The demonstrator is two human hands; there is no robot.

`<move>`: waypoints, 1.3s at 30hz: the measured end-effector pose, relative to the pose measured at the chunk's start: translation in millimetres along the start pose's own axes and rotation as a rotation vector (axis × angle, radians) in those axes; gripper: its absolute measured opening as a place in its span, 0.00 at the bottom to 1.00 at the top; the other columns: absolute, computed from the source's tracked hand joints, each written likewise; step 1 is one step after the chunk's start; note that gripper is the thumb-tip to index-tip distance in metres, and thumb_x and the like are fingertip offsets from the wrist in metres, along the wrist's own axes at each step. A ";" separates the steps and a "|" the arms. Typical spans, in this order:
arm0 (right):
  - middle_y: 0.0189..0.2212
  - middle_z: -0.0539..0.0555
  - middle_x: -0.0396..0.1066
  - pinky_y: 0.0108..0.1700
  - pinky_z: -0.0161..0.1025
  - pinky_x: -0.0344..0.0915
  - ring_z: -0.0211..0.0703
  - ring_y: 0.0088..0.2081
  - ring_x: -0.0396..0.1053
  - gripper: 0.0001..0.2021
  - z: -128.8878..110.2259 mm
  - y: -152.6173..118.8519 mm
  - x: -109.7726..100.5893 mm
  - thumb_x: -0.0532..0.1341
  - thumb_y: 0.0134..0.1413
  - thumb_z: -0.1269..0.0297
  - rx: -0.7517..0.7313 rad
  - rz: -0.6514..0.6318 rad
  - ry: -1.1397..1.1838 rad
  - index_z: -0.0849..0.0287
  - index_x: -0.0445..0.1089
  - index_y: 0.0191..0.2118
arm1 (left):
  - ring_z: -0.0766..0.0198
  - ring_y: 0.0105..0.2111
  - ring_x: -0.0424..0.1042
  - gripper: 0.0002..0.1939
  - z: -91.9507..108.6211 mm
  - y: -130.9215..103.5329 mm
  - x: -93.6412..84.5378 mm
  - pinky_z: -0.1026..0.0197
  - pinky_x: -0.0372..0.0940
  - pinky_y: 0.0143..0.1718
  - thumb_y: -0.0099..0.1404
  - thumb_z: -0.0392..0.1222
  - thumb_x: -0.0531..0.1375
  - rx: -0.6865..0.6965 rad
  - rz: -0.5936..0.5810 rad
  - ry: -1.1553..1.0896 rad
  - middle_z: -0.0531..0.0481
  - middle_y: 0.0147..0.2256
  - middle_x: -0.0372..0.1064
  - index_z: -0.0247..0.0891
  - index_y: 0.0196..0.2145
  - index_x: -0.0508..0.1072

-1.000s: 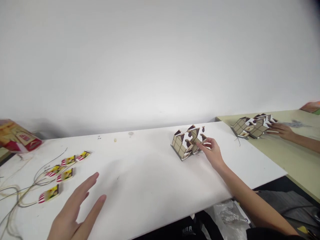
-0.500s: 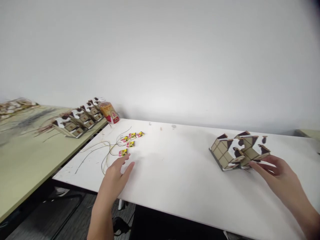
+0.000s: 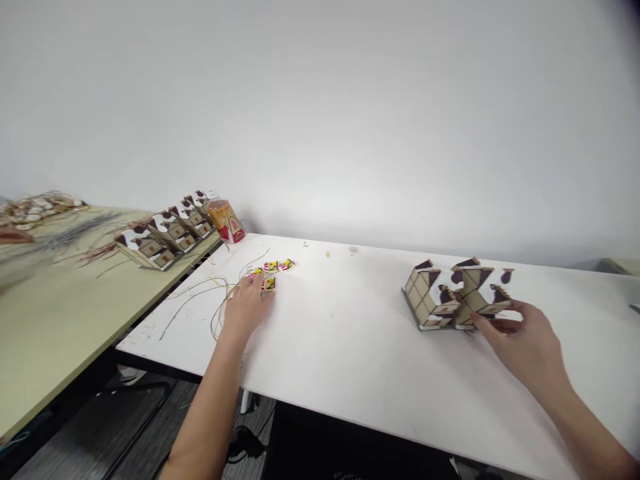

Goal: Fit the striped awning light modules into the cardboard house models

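Note:
My right hand (image 3: 525, 340) grips the near right side of a small model house (image 3: 483, 293) with a brown and white roof, on the white table. A second model house (image 3: 430, 297) stands against its left side. My left hand (image 3: 249, 303) lies over the small yellow and red pieces (image 3: 271, 267) at the table's left, palm down. It covers some of them, and whether its fingertips pinch anything is hidden. Thin wires (image 3: 193, 297) trail leftwards from the pieces.
A row of model houses (image 3: 170, 230) stands on the greenish table (image 3: 65, 300) at the left, beside a bottle (image 3: 227, 219) with an orange and red label. Wire bundles (image 3: 80, 230) lie behind. Part of another person's hand (image 3: 15, 235) shows at the far left edge.
My left hand has moved forward onto the yellow and red pieces. My right hand and the two houses appear further left in view. Another person's hand has appeared at the left edge.

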State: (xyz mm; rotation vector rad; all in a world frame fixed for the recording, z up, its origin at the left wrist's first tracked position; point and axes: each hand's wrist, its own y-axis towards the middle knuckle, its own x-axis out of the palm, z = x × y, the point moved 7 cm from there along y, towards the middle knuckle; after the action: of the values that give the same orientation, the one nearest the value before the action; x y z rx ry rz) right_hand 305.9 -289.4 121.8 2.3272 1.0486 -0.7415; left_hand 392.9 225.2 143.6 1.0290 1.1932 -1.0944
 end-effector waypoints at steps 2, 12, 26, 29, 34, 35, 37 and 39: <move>0.44 0.61 0.70 0.37 0.51 0.70 0.51 0.33 0.74 0.28 -6.9 -3.8 2.1 0.68 0.38 0.46 -0.035 -0.021 0.005 0.57 0.66 0.43 | 0.46 0.53 0.66 0.24 2.8 3.5 0.7 0.46 0.65 0.51 0.68 0.47 0.45 0.034 -0.006 0.008 0.37 0.56 0.60 0.37 0.58 0.63; 0.57 0.67 0.53 0.40 0.49 0.73 0.49 0.41 0.71 0.38 -20.2 -18.2 -1.4 0.65 0.47 0.43 -0.077 0.041 0.200 0.60 0.55 0.58 | 0.43 0.52 0.66 0.25 -7.0 29.8 9.5 0.43 0.65 0.53 0.68 0.47 0.42 0.236 0.156 -0.020 0.32 0.51 0.64 0.30 0.53 0.65; 0.41 0.57 0.71 0.41 0.48 0.71 0.48 0.42 0.71 0.19 -169.1 -70.5 -18.7 0.61 0.52 0.69 -1.148 0.194 0.314 0.52 0.62 0.51 | 0.58 0.47 0.69 0.17 151.2 -78.1 -119.0 0.54 0.66 0.50 0.70 0.43 0.51 0.805 0.654 -0.309 0.44 0.48 0.66 0.45 0.56 0.64; 0.40 0.55 0.72 0.42 0.46 0.70 0.46 0.42 0.70 0.16 -193.5 -58.2 -20.5 0.61 0.54 0.66 -1.148 0.127 0.351 0.53 0.63 0.49 | 0.60 0.47 0.69 0.17 177.6 -80.6 -147.2 0.60 0.66 0.46 0.70 0.43 0.51 0.866 0.624 -0.307 0.46 0.48 0.67 0.43 0.56 0.65; 0.42 0.52 0.72 0.42 0.42 0.69 0.42 0.43 0.69 0.15 -227.7 -39.8 -27.5 0.63 0.56 0.60 -1.051 -0.048 0.351 0.53 0.64 0.48 | 0.63 0.46 0.69 0.16 201.5 -78.3 -181.0 0.62 0.65 0.44 0.71 0.44 0.51 0.976 0.537 -0.341 0.50 0.48 0.67 0.45 0.55 0.66; 0.43 0.51 0.72 0.44 0.43 0.68 0.42 0.44 0.69 0.16 -232.1 -38.0 -29.1 0.64 0.55 0.58 -1.029 -0.060 0.350 0.53 0.64 0.48 | 0.63 0.45 0.69 0.16 205.1 -78.6 -183.5 0.63 0.65 0.44 0.71 0.44 0.51 0.998 0.505 -0.352 0.50 0.48 0.68 0.45 0.54 0.66; 0.46 0.51 0.71 0.47 0.43 0.68 0.43 0.46 0.69 0.22 -238.4 -36.5 -32.5 0.66 0.52 0.56 -0.998 -0.059 0.353 0.52 0.63 0.51 | 0.64 0.44 0.69 0.16 211.4 -79.4 -183.5 0.63 0.65 0.43 0.71 0.44 0.51 1.027 0.435 -0.366 0.51 0.48 0.68 0.46 0.54 0.67; 0.47 0.51 0.71 0.47 0.44 0.68 0.44 0.47 0.69 0.25 -242.0 -37.7 -33.8 0.67 0.50 0.53 -0.989 -0.070 0.348 0.52 0.62 0.52 | 0.65 0.44 0.69 0.15 216.6 -80.5 -178.9 0.63 0.66 0.43 0.71 0.44 0.51 1.036 0.376 -0.366 0.51 0.47 0.68 0.45 0.53 0.67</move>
State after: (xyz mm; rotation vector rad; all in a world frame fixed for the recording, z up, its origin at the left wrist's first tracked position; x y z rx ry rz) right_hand 324.6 -136.0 314.8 1.5591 1.2557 0.1894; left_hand 343.5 14.6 339.9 1.6366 0.0494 -1.5265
